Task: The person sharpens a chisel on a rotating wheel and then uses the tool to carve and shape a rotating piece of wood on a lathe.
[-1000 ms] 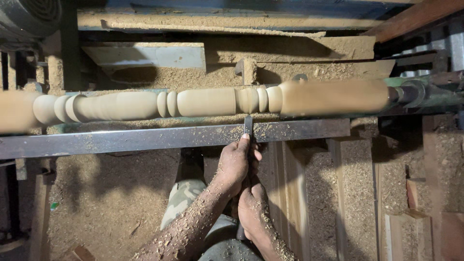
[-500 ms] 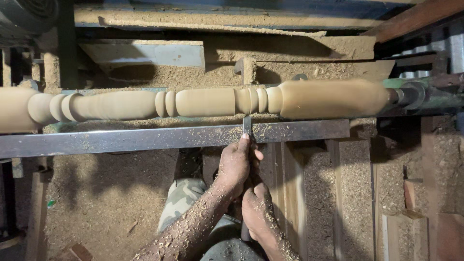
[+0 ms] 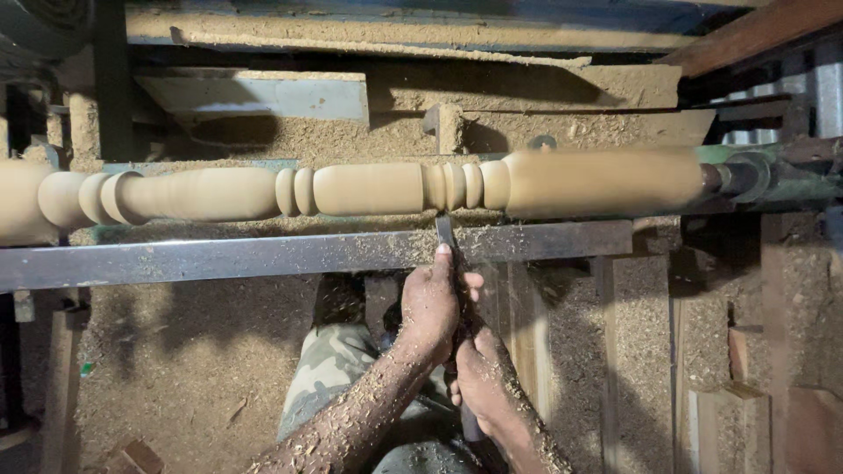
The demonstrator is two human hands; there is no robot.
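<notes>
A long turned wooden spindle with beads and grooves lies across a lathe, running left to right. A narrow metal chisel rests on the grey steel tool rest, its tip meeting a groove in the spindle. My left hand grips the chisel's blade just behind the rest. My right hand is closed around the handle lower down, close to my body. Both forearms are speckled with wood chips.
Sawdust covers the lathe bed behind the spindle and the floor below. The tailstock holds the spindle's right end. Wooden planks stand at the lower right. My camouflage trouser leg shows beneath my arms.
The chisel and both hands stay at the same groove. The view has shifted a little; my right hand sits slightly lower on the handle.
</notes>
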